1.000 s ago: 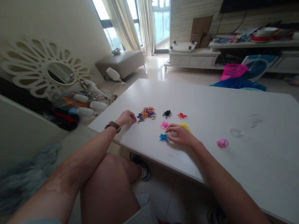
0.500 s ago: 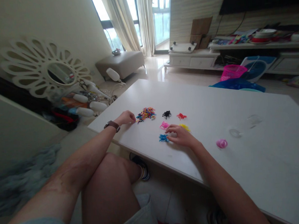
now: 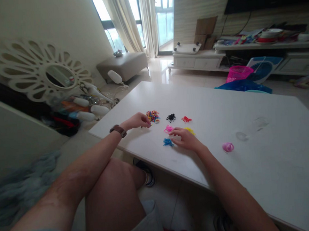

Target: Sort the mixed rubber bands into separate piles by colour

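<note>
My left hand [image 3: 139, 121], with a brown-strapped watch on its wrist, is at the near-left edge of a mixed pile of small coloured bands [image 3: 153, 115]. Its fingers are pinched together; what they hold, if anything, is too small to make out. My right hand [image 3: 184, 138] hovers low or rests over the table with fingers curved and apart, seemingly empty. By its fingertips lie a blue band pile [image 3: 167, 142] and a pink one [image 3: 168, 129]. The yellow bands [image 3: 190, 130] are partly hidden behind it. Farther back are black bands [image 3: 171, 118] and red bands [image 3: 186, 119].
On the right of the white table [image 3: 262, 171] lie a pink round object [image 3: 228, 147], a clear ring-shaped piece [image 3: 241, 136] and a clear container [image 3: 261, 123]. Beyond the far edge stands a pink basket [image 3: 238, 73]. A lamp with white shades [image 3: 99, 110] is at left.
My left hand has moved right, along the near side of the mixed pile, its fingers still pinched. My right hand stays almost where it was. The view has shifted slightly.
</note>
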`<state>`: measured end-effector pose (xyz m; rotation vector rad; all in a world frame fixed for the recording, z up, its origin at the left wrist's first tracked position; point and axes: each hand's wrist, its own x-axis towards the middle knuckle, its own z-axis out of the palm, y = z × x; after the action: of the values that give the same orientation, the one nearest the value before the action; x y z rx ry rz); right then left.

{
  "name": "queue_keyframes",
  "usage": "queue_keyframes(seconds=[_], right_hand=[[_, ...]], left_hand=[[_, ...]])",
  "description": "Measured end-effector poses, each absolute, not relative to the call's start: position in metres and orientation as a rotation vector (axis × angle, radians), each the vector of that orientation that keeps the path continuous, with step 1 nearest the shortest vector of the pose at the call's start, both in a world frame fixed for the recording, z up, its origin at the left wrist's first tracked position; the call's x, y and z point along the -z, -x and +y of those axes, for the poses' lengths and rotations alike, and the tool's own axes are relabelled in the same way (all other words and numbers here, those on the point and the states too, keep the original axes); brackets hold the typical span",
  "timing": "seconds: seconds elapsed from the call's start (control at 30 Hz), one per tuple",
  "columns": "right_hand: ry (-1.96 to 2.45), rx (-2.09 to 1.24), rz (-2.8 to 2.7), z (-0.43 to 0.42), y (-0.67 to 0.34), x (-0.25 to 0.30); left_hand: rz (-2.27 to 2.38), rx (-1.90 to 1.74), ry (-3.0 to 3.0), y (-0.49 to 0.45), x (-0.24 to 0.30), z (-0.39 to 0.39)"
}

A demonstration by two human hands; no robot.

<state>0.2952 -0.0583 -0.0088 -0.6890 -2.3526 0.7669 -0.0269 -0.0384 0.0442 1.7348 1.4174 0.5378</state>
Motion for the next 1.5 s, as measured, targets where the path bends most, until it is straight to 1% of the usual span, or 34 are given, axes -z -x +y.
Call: queue_keyframes(seconds=[0.27, 0.5, 0.73, 0.97, 1.17, 1.33, 1.5], right_hand=[[0.762, -0.769, -2.181, -0.057, -0.294, 0.009], [0.793, -0.760, -2.123, -0.059, -0.294, 0.002], [0.813, -0.707, -2.129, -0.055, -0.299, 0.002], [1.115, -0.594, -1.858, -0.030, -0.331, 0.001], [1.273, -0.526, -1.941, -0.022, -0.345, 0.005], [1.290, -0.440, -2.033, -0.022, -0.349, 0.003], [1.326, -0.442, -2.119, -0.022, -0.352, 0.006]], left_hand=[[1.185, -0.524, -1.814, -0.034, -0.041, -0.030], [1.046, -0.507, -1.814, -0.065, -0.042, -0.032], [1.069, -0.528, -1.809, -0.066, -0.038, -0.031], [1.161, -0.571, -1.807, -0.051, -0.035, -0.022], [1.189, -0.583, -1.770, -0.050, -0.034, -0.020], [1.180, -0.577, -1.773, -0.054, -0.036, -0.022], [1.169, -0.583, -1.730, -0.054, -0.035, -0.022]])
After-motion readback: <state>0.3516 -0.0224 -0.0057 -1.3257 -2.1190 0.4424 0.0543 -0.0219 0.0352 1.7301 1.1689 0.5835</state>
